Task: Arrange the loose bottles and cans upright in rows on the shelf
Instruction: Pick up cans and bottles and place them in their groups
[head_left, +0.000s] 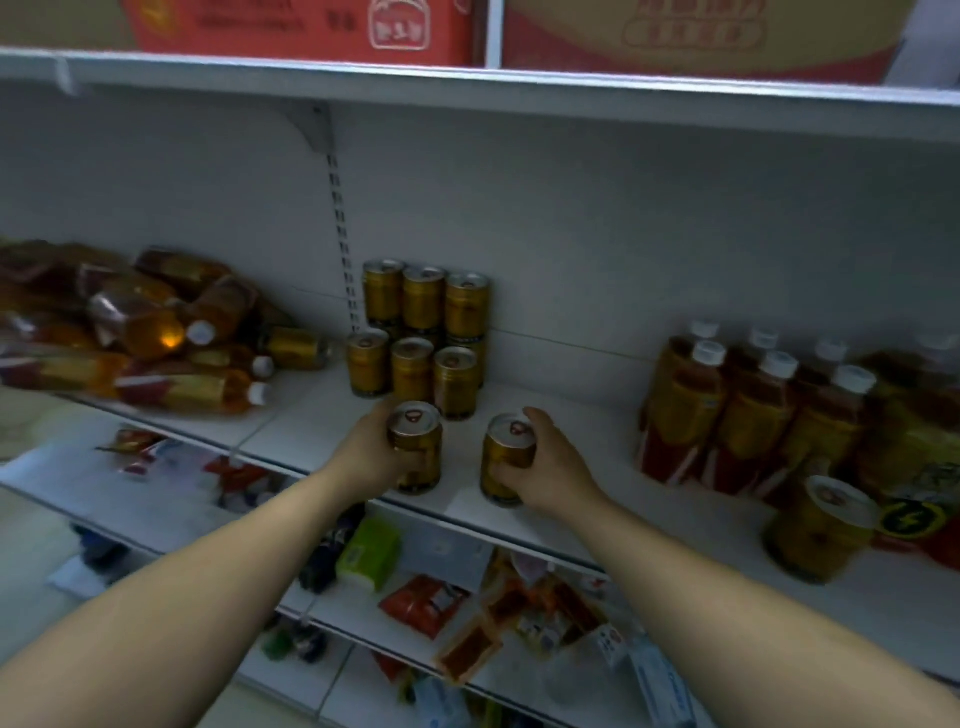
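Forearms stretched forward; left grip (370, 456) wraps the left can (422, 441), right grip (555, 468) seemingly wraps the right can (505, 451).

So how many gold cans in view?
10 cans: three atop the back stack, three in front, one in left hand, one in right hand, one lying by the bottle pile, one blurred far right. Those under the back three are mostly hidden.

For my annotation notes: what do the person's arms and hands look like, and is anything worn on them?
The left forearm and the right forearm are bare, no sleeve in view. The left hand and the right hand wear no gloves. No watch, bracelet or ring shows, though the picture is blurred.
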